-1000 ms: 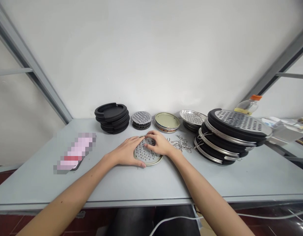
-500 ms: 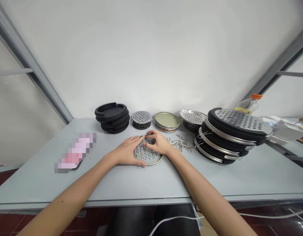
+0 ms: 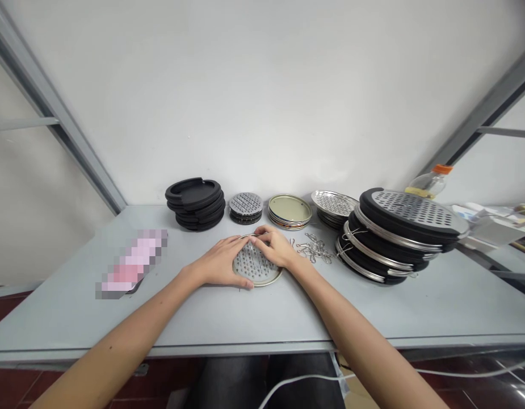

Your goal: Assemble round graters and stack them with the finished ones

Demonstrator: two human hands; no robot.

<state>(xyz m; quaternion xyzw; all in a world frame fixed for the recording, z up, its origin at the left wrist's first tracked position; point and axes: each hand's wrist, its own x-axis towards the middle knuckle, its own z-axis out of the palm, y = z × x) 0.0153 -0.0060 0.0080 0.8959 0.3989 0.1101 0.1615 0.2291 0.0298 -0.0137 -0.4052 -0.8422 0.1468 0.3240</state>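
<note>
A grey metal grater disc [image 3: 252, 264] with rows of raised holes lies flat on the table inside a round tin lid [image 3: 268, 282], whose pale rim shows around it. My left hand [image 3: 223, 262] clasps the left side, thumb at the near rim and fingers along the far rim. From the right, my right hand [image 3: 274, 245] bends over the far right rim, its thumb close to the left fingertips. Just right of it lie several loose wire clips [image 3: 315, 249].
Along the wall stand black rings [image 3: 194, 204], small grater discs [image 3: 246, 205], tin lids [image 3: 290, 210] and shiny perforated plates [image 3: 334, 203], all stacked. A tall stack of assembled black-rimmed discs [image 3: 398, 233] is at right, with an orange-capped bottle [image 3: 430, 180] behind. A blurred pink object [image 3: 132, 264] lies left.
My right thumb has moved from over the grater disc up toward the far rim, beside the left fingertips. My left hand and the disc have stayed in place.
</note>
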